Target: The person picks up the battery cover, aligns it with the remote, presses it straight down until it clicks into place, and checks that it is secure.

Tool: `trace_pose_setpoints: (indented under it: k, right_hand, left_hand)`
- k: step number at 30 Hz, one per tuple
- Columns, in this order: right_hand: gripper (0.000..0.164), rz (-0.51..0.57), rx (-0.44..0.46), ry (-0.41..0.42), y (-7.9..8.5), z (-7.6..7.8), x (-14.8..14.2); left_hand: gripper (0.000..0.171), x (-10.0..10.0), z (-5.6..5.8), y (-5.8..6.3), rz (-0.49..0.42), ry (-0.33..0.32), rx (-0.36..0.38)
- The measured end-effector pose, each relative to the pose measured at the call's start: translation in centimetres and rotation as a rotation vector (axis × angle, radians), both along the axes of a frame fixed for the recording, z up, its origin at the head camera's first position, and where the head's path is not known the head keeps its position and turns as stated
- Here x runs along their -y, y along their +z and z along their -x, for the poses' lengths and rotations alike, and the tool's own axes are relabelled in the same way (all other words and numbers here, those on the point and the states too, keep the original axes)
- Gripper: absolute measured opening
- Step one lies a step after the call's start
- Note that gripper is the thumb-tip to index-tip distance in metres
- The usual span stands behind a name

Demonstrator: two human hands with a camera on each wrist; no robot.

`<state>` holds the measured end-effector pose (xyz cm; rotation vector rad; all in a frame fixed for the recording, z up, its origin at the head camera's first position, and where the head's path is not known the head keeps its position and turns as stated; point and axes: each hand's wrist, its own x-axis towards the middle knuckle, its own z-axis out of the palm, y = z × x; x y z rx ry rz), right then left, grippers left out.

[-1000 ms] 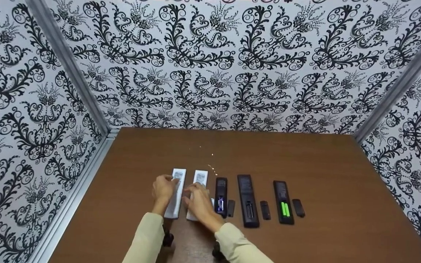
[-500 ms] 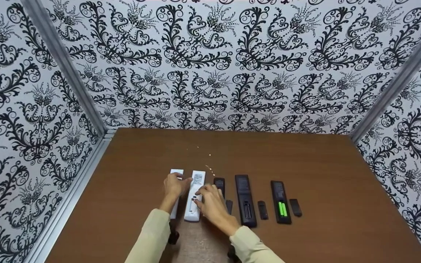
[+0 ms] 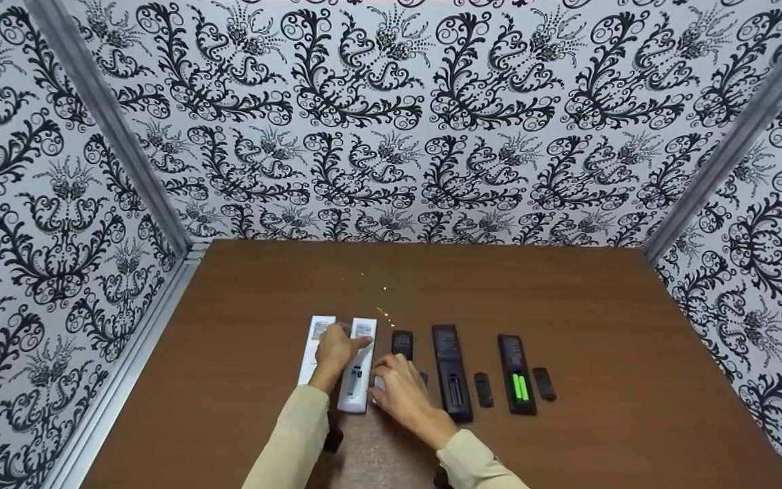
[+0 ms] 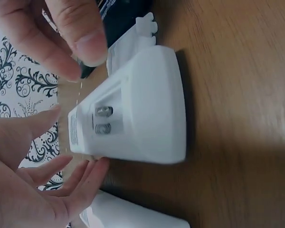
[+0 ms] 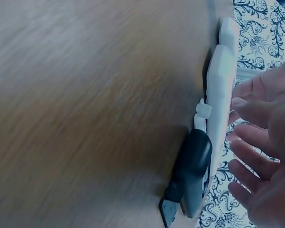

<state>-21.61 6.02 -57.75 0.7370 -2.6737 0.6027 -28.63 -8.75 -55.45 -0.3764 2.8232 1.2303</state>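
A white remote control point(image 3: 354, 390) lies back up, its battery compartment point(image 4: 107, 118) uncovered and two coil springs showing. My left hand point(image 3: 338, 350) is over the gap between this remote and another white remote point(image 3: 309, 353), its fingertips at the first one's side edge. In the left wrist view a white battery cover point(image 4: 128, 50) lies beside the uncovered remote. Above the cover and a small black remote point(image 3: 402, 341) hovers my right hand point(image 3: 401, 387). Its fingers are loosely bent and nothing shows between them. It hides much of the black remote.
To the right lie a long black remote point(image 3: 447, 346), a black cover point(image 3: 483, 389), a black remote point(image 3: 510, 350) holding green batteries point(image 3: 520, 387), and another black cover point(image 3: 544, 384). Patterned walls point(image 3: 391, 136) stand behind and beside the brown table point(image 3: 608, 326).
My left hand has moved right, from the leftmost white remote to the side of the second one. My right hand has shifted right, off that second remote, so its battery compartment now shows.
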Motion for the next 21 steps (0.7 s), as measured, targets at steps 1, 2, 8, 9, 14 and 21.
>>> trace_pose_setpoints:
  k: [1,2,8,9,14,21]
  right_hand:
    - [0.022,-0.013,0.015,0.007,0.0,0.0,-0.1]
    - [0.021,-0.024,0.03,0.015,-0.1,-0.1,-0.2]
    - [0.018,-0.087,0.039,0.063,-0.6,-0.4,-0.6]
    - [0.017,-0.101,0.021,0.071,-0.7,-0.5,-0.6]
    - [0.015,-0.147,-0.016,0.077,-1.2,-0.7,-0.7]
    - [0.008,-0.135,-0.013,0.077,-1.1,-0.7,-0.7]
  left_hand:
    - [0.045,-0.1,0.0,0.0,0.01,-0.006,0.004]
    - [0.045,-0.2,0.0,0.0,0.022,-0.011,0.009]
    - [0.05,-1.2,-0.1,0.1,0.103,-0.003,0.02]
    - [0.052,-1.3,-0.1,0.1,0.123,-0.003,0.012]
    - [0.054,-1.8,-0.2,-0.3,0.212,-0.017,-0.037]
    - [0.052,-1.8,0.1,-0.6,0.162,-0.013,-0.022]
